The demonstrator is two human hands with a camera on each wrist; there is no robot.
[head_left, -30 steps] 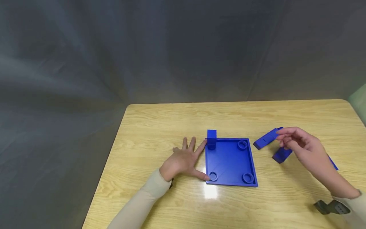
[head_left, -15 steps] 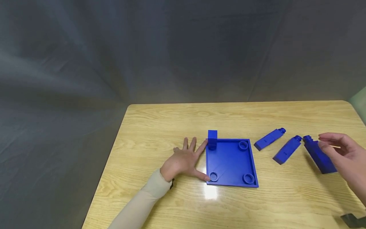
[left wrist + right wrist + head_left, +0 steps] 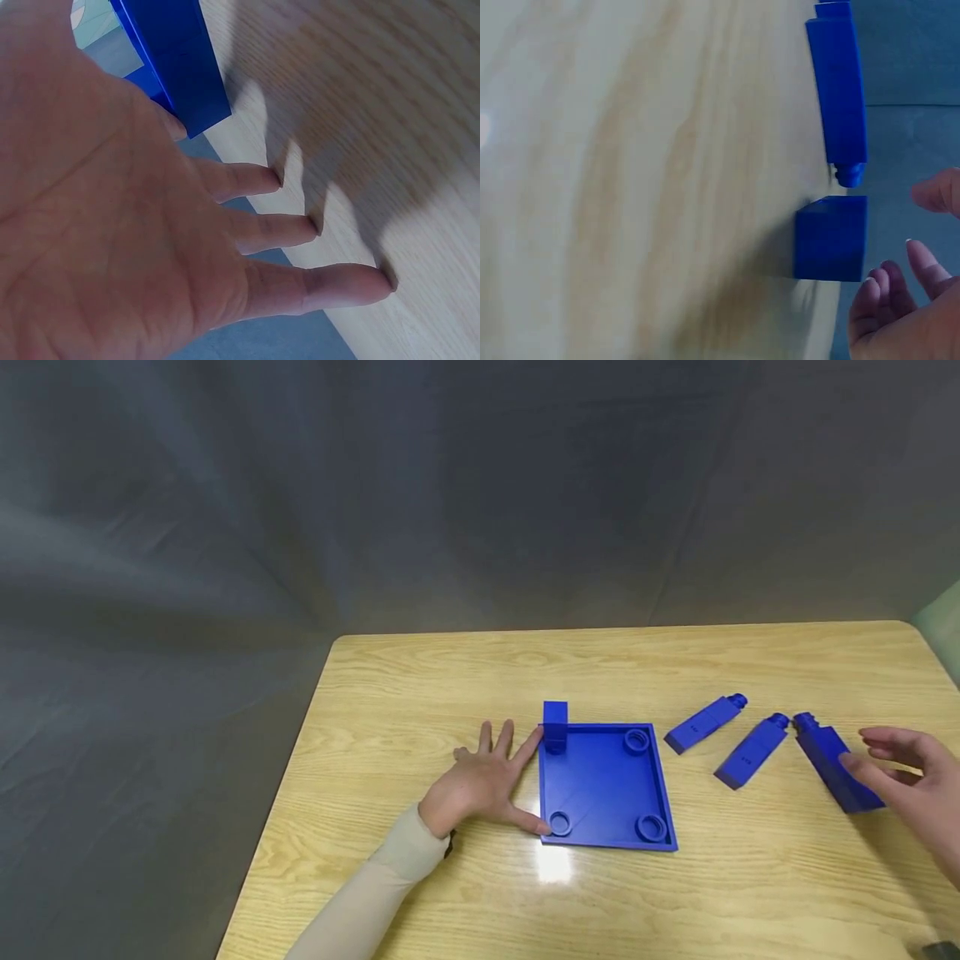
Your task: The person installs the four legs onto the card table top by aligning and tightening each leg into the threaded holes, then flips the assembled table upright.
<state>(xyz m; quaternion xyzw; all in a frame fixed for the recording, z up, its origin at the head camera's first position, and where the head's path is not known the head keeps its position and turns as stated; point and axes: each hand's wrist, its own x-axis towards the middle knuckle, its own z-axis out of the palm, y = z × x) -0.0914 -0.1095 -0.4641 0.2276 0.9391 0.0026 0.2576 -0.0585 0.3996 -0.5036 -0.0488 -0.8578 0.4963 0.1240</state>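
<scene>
My left hand [image 3: 476, 785] lies with spread fingers beside a blue square panel [image 3: 600, 785], its thumb and index finger at the panel's left edge. The panel has a raised rim and round threaded sockets in three corners; a blue square post [image 3: 556, 722] stands upright in the far left corner. In the left wrist view several fingertips [image 3: 352, 285] rest on the wood. At the right, my right hand [image 3: 918, 781] hovers over a lying blue post with a threaded end [image 3: 832, 764], fingers loosely bent and apart from it in the right wrist view, where the post's square end [image 3: 829, 240] shows.
Two more blue threaded posts, the left one [image 3: 705, 724] and the middle one [image 3: 752, 752], lie slanted between the panel and the right hand. The wooden table [image 3: 420, 668] ends at a dark grey curtain [image 3: 525, 510].
My right hand has moved right, from over the left and middle posts to the rightmost one, and now sits slightly lower. The left hand, panel and posts have stayed put.
</scene>
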